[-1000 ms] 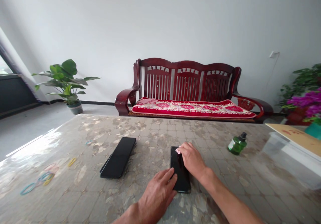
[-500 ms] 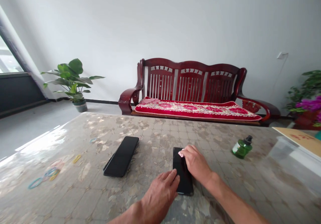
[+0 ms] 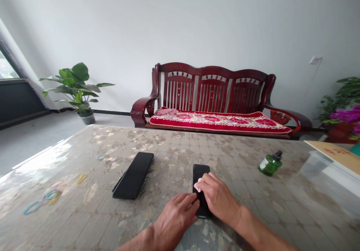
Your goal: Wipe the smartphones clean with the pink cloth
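A black smartphone (image 3: 201, 170) lies flat on the patterned tabletop in front of me. My left hand (image 3: 177, 214) steadies it from the left, fingers bent and pressed on its lower left edge. My right hand (image 3: 218, 194) pinches a small pale pink cloth (image 3: 197, 185) against the phone's screen, near its left side. The right hand and wrist cover part of the phone's right half. To the left lies a second dark phone (image 3: 134, 176), apart from both hands, with another thin dark edge showing beneath it.
A green pump bottle (image 3: 270, 164) stands on the table at the right, near a clear plastic box (image 3: 323, 168) with a tan board (image 3: 334, 155) on top. Coloured rubber bands (image 3: 46, 200) lie at the left. Beyond the table stands a red wooden bench (image 3: 210, 89).
My right hand with the pink cloth has slid down the phone's screen towards me and slightly left. My left hand stays at the phone's edge. The view has shifted slightly.
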The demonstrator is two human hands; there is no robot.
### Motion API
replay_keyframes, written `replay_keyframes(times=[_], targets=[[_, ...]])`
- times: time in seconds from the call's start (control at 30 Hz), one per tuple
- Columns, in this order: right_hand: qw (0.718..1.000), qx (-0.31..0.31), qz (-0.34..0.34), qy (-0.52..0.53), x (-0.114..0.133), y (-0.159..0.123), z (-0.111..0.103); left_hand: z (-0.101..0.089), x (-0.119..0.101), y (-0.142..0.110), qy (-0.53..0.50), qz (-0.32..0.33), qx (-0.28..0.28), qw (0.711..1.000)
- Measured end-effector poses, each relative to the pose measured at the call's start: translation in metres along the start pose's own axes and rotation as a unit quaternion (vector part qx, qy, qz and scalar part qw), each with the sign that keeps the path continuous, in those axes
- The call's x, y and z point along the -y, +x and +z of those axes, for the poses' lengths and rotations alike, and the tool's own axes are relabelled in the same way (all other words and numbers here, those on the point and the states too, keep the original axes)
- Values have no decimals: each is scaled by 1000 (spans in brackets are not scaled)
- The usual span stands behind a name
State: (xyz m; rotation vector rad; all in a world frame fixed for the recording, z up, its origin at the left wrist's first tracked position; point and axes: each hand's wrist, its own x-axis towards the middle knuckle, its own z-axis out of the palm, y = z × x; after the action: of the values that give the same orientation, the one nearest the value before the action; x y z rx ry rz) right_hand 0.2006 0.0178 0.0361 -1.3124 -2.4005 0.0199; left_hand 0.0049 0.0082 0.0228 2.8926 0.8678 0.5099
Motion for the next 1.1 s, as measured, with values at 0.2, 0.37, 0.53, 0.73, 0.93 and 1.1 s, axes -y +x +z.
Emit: replay_keyframes(times=[0.2, 0.37, 0.53, 0.73, 0.93, 1.1], targets=[[995, -39, 75, -53, -21, 34, 12, 2, 4, -3, 7, 39, -27, 999], [998, -22, 43, -35, -4, 17, 6, 4, 3, -5, -6, 34, -43, 998], [998, 22, -45, 34, 8, -18, -9, 7, 4, -6, -8, 30, -51, 998], [996, -77, 39, 21, -33, -4, -6, 4, 2, -6, -4, 19, -21, 1000], [989, -111, 88, -34, -64, 12, 12, -8, -2, -2, -54, -43, 42, 997], [987, -126, 94, -28, -55, -3, 5, -11, 11, 4, -176, -142, 11, 974]])
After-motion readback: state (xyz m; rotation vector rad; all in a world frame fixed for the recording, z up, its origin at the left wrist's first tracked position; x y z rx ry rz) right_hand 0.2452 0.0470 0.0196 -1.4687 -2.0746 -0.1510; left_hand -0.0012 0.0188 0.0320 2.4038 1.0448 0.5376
